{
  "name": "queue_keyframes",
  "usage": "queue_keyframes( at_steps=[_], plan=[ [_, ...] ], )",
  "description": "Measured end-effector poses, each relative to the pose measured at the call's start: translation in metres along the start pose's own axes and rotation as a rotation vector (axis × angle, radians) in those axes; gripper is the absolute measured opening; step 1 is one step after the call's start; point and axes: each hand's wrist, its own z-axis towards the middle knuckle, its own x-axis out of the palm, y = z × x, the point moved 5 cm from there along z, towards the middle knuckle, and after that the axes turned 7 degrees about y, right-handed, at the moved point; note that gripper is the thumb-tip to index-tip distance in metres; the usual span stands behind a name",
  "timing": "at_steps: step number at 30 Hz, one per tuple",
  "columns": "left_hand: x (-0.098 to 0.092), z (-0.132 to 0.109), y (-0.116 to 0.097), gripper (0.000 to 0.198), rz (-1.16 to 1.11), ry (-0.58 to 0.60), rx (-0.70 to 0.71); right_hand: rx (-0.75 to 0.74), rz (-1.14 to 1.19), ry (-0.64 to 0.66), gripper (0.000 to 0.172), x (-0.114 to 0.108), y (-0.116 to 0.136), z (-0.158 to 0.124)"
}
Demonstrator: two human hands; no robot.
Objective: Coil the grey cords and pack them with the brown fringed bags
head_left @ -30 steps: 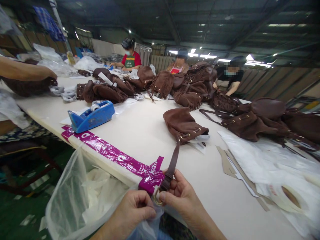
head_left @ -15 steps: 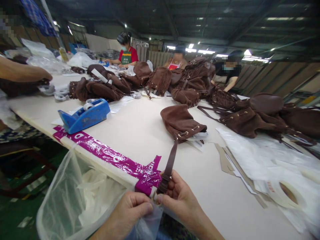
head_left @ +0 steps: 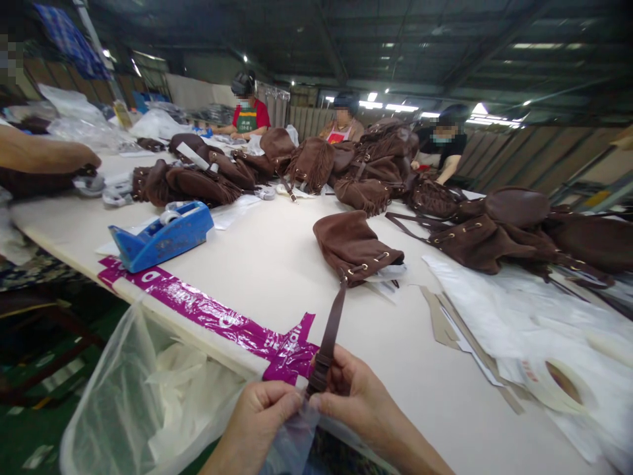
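A brown suede drawstring bag (head_left: 349, 244) with brass eyelets lies on its side on the white table. Its leather strap (head_left: 332, 323) runs down to the table's near edge, into my hands. My right hand (head_left: 353, 392) is closed around the strap near its end, where the leather is doubled through a loop. Against it, my left hand (head_left: 264, 412) pinches the strap's buckle end, and its fingertips cover the metal ring. Clear plastic hangs just below my fingers.
A blue tape dispenser (head_left: 163, 234) stands on the left, beside purple printed tape (head_left: 208, 307) along the table edge. A clear bag of scraps (head_left: 113, 396) hangs below. White sheets and a tape roll (head_left: 564, 382) lie right. Piled brown bags (head_left: 316, 161) and co-workers are beyond.
My left fingertips have moved slightly right, closer to my right hand, and now cover the metal ring that showed between them. The view has shifted slightly.
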Motion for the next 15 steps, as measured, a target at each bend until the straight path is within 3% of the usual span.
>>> queue_keyframes(
  at_steps=[4, 11, 15],
  plan=[
    [0.005, 0.004, -0.008, 0.043, 0.042, 0.046, 0.057, 0.102, -0.149, -0.036, 0.023, -0.007, 0.011, -0.005],
    [0.01, 0.012, -0.008, 0.04, 0.079, 0.069, 0.069, 0.248, -0.167, -0.148, 0.038, -0.019, 0.012, -0.005],
    [0.011, 0.011, -0.002, 0.042, 0.087, 0.083, 0.04, 0.246, -0.207, -0.212, 0.032, -0.02, 0.013, 0.0]
  ],
)
